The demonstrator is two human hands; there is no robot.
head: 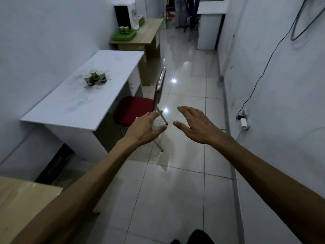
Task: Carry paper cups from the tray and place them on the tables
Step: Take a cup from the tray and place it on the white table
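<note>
Near wooden table (21, 205): it sits at your near left, only a corner of its top showing under your left forearm.
Floor (175, 191): glossy pale tiles run from your feet to the far end of the room.
White table (73, 106): it stands against the left wall, past the wooden corner.
Far wooden table (146, 35): it stands beyond the white one, carrying the green tray (123, 36) and a white dispenser (131, 14).
Red chair (137, 108): it is tucked beside the white table, just beyond your left hand.
Left hand (144, 129): you hold it out over the floor, fingers straight and loose, holding nothing.
Right hand (195, 123): it is stretched out beside the left, fingers spread wide, holding nothing.
Paper cups on the white table (95, 77): three stand upright, clustered together.
Paper cups on the tray (124, 29): two stand upright side by side.
</note>
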